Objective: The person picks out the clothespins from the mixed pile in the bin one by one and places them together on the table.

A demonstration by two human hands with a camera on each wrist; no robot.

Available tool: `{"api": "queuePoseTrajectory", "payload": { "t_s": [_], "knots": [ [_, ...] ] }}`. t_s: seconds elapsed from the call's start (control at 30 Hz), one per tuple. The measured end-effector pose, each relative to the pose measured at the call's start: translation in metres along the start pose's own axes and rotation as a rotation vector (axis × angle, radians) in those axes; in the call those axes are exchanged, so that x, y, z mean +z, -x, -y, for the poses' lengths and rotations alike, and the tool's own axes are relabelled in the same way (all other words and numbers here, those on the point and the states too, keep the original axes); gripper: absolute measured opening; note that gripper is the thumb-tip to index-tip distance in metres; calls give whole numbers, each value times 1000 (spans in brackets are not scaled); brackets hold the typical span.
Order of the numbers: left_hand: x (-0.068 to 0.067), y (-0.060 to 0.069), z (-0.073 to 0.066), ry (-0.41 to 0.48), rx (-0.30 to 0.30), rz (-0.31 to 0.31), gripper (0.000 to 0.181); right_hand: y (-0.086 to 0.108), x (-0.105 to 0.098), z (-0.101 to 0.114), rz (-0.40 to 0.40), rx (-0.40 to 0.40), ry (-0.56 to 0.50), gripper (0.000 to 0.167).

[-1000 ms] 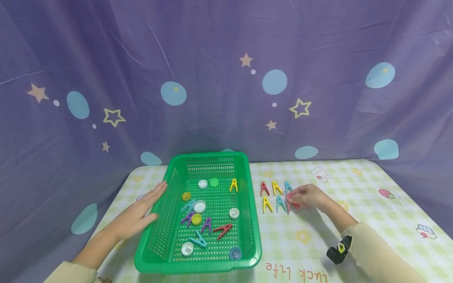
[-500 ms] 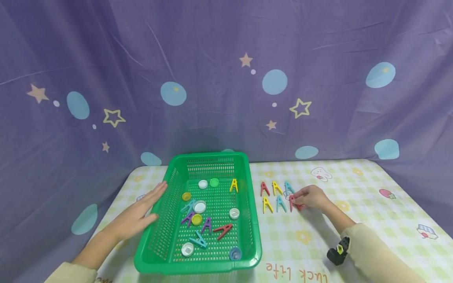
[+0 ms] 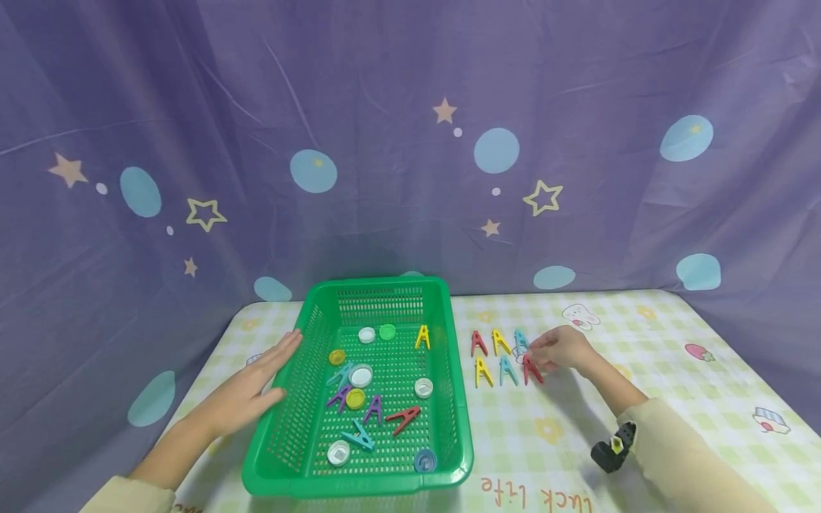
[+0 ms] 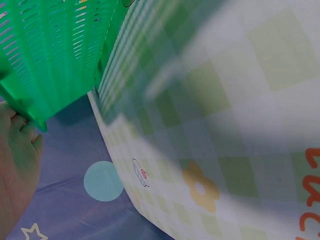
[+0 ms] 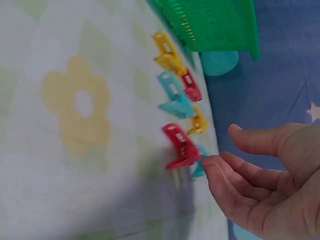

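Two rows of clothespins lie on the checked cloth right of the green basket [image 3: 467, 442]. The near row has a yellow [image 3: 484, 371], a light blue [image 3: 507, 370] and a red clothespin [image 3: 532, 370]; the far row has a red [image 3: 478, 343], a yellow [image 3: 500, 341] and a light blue one [image 3: 520, 339]. My right hand [image 3: 563, 349] hovers just beside the near red clothespin; in the right wrist view its thumb and fingers [image 5: 270, 175] stand apart with nothing between them. My left hand [image 3: 246, 392] lies with straight fingers against the basket's left rim.
Inside the basket are several bottle caps, such as a blue one [image 3: 425, 460], and clothespins: a yellow [image 3: 422, 337], a red [image 3: 403, 419], two purple and two light blue. A purple curtain [image 3: 398, 142] with stars hangs behind the table.
My right hand has let go of the red clothespin, which now lies at the right end of the near row, and has lifted slightly away. My left hand has not moved.
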State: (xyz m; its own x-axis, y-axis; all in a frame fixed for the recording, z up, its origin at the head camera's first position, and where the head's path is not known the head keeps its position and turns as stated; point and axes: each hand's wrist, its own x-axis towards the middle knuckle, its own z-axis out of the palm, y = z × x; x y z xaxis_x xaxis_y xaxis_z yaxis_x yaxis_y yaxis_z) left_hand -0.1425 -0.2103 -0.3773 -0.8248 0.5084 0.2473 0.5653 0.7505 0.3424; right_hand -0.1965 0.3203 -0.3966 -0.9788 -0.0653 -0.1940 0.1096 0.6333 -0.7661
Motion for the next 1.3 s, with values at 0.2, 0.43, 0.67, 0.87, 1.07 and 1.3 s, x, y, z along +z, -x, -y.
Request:
{"api": "queuePoseTrajectory", "payload": {
  "t_s": [0.2, 0.43, 0.67, 0.87, 1.07, 1.3],
  "knots": [
    [0, 1, 0, -1, 1, -3, 76, -1, -4, 17, 50, -36, -8, 33],
    [1, 0, 1, -12, 0, -7, 76, -6, -3, 38, 104, -93, -22, 32],
    [1, 1, 1, 6, 1, -3, 75, -15, 8, 67, 103, -110, 8, 31],
    [1, 0, 1, 1, 4, -7, 75, -16, 15, 93, 127, -151, -5, 30],
    [1, 0, 0, -23, 10, -7, 75, -19, 22, 122, 134, -150, -14, 28],
    [0, 0, -1, -2, 6, 1, 76, -21, 34, 158, 125, -178, 10, 26]
  ]
}}
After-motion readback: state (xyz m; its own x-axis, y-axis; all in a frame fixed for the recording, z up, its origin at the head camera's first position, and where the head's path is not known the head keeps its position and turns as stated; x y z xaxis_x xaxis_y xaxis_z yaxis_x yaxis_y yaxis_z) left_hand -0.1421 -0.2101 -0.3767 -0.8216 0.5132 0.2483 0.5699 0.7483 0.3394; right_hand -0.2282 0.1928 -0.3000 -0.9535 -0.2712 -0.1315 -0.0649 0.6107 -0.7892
